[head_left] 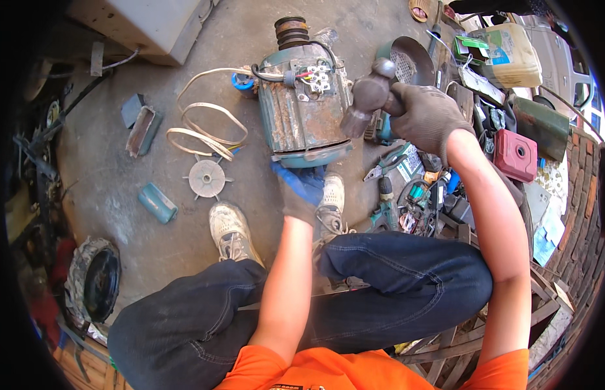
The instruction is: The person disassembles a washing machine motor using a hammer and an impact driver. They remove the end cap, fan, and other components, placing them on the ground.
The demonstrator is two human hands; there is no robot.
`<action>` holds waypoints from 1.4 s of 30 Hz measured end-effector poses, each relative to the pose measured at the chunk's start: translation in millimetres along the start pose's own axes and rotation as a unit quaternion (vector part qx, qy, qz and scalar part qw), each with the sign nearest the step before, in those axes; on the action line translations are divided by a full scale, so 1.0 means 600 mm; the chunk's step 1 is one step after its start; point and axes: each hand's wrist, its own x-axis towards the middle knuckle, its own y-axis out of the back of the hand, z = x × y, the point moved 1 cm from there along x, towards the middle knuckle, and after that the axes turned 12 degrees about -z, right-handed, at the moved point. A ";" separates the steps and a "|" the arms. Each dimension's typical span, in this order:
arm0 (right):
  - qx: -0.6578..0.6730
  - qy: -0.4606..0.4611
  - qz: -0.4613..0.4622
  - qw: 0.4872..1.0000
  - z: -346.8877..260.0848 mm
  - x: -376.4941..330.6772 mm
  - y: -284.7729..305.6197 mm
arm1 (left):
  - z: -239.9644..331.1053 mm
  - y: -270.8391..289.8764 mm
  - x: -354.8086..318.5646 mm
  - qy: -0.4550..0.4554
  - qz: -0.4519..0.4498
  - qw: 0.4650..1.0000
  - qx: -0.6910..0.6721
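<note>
A worn green electric motor point(302, 110) lies on the floor in front of me, its grooved pulley pointing away. A dark gap shows between its body and the near end cover point(312, 158). Under that cover, my left hand point(301, 188), in a blue and grey glove, grips its edge; the fingertips are partly hidden. My right hand point(429, 117), in a grey-brown glove, is closed round the handle of a ball-peen hammer point(371, 97). The hammer head is raised beside the motor's right side. Wires and a terminal block point(315, 79) are exposed on top of the motor.
A pale cable point(205, 133) loops left of the motor, near a finned fan point(207, 178), a small metal box point(144, 130) and a curved green piece point(157, 203). Tools, including a cordless drill point(386, 205), crowd the right, beside a red case point(515, 155) and a jerrycan point(510, 58).
</note>
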 end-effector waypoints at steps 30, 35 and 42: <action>-0.139 0.041 -0.069 0.987 -0.065 0.024 -0.021 | -0.018 -0.023 -0.023 -0.091 -0.090 0.977 0.171; -0.031 0.046 0.111 0.992 -0.028 0.021 0.019 | -0.020 -0.024 -0.022 -0.113 -0.083 0.977 0.164; -0.145 0.054 -0.054 0.987 -0.075 0.013 -0.032 | -0.023 -0.022 -0.027 -0.105 -0.090 0.973 0.182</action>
